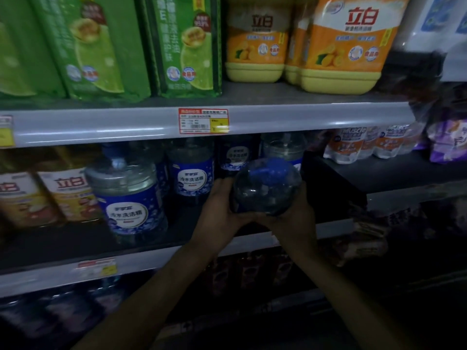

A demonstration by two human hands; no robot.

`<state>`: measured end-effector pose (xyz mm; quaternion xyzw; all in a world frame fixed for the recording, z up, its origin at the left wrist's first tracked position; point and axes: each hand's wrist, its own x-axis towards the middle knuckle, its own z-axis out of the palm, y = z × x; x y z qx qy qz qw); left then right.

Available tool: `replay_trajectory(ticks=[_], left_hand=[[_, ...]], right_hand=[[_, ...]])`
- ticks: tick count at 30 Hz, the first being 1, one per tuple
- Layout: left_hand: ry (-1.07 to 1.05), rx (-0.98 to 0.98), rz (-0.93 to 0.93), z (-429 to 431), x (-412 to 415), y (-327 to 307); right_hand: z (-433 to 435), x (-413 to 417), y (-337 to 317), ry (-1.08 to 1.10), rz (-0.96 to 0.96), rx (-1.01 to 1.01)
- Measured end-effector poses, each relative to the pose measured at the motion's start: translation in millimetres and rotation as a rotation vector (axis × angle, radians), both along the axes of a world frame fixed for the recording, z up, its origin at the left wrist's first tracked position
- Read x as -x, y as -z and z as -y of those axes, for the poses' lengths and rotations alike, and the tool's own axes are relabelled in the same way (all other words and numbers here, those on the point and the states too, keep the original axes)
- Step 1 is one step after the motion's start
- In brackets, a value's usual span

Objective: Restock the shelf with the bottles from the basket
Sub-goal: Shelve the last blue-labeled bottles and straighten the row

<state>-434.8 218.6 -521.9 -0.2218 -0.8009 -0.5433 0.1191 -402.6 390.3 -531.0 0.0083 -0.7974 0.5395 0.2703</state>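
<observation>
The slip is the main worry: the bottle (265, 190) is held in the air at the front of the middle shelf (75, 246), tipped so its blue cap (267, 170) leans toward the camera. It is smooth clear plastic, probably heavy with liquid. The left hand (219, 208) and right hand (297, 218) cup it from either side near its base, and the fingers (222, 190) appear to curl round the wall, though in this dim light most of them are hidden behind it. If either hand lets go before the base is flat on the shelf, the bottle could roll off the front edge. Pushed in fast, it might knock the standing bottles (129, 198) just to its left, which are round, top-heavy and packed close. The overhead rail (278, 120) hangs low, so a high lift could catch the cap. The bottles are squat, dome-shouldered and see-through, with glossy blue wrap labels. The shelf is dark, flat metal with a pale rounded lip. The basket is out of view.
</observation>
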Motion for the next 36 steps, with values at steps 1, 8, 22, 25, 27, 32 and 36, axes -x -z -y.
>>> replay_trajectory(ticks=[1, 8, 22, 25, 27, 32, 36], left_hand=[[-0.022, 0.002, -0.006, 6, 3, -1], [-0.097, -0.084, 0.068, 29, 22, -1], [-0.079, -0.246, 0.187, 16, 37, -7], [-0.089, -0.248, 0.215, 15, 30, -7], [-0.107, -0.26, 0.241, 15, 25, -5], [-0.124, -0.354, 0.429, 17, 11, -4], [-0.097, -0.493, 0.627, 19, -1, -5]], right_hand=[[8, 4, -1, -0.011, 0.004, 0.005], [36, 31, 3, -0.036, 0.056, 0.046], [34, 51, 6, -0.051, 0.144, 0.14], [30, 47, 4, -0.087, 0.194, 0.139], [25, 43, 2, -0.103, 0.259, 0.149], [13, 31, -1, -0.112, 0.406, 0.216], [15, 27, -1, -0.151, 0.481, 0.279]])
